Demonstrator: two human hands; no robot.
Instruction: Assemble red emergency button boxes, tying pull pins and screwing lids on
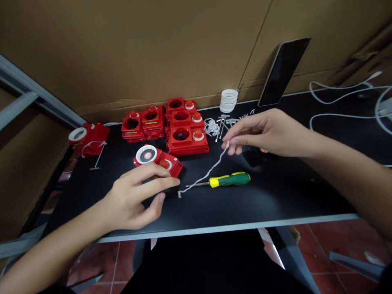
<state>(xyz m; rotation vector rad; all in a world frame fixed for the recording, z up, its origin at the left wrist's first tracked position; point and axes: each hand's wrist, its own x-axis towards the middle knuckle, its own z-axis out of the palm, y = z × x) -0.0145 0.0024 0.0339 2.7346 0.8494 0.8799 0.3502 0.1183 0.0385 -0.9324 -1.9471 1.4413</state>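
My right hand (254, 132) pinches one end of a white string (211, 168) between thumb and fingers. The string slants down to the left, and its loose end reaches near the fingertips of my left hand (142, 196). That left hand is open, fingers apart, with nothing in it. Just behind it lies a red housing with a white ring (159, 159), partly covered by the fingers. A screwdriver with a green and yellow handle (231, 179) rests on the black table below the string, its shaft pointing left.
Several red housings (186, 130) stand in a group at the back. Another red housing (92, 139) with string and a small metal T-bar sits far left. Behind are stacked white rings (228, 101), a string pile (211, 127), a leaning phone (283, 71) and a white cable (339, 116).
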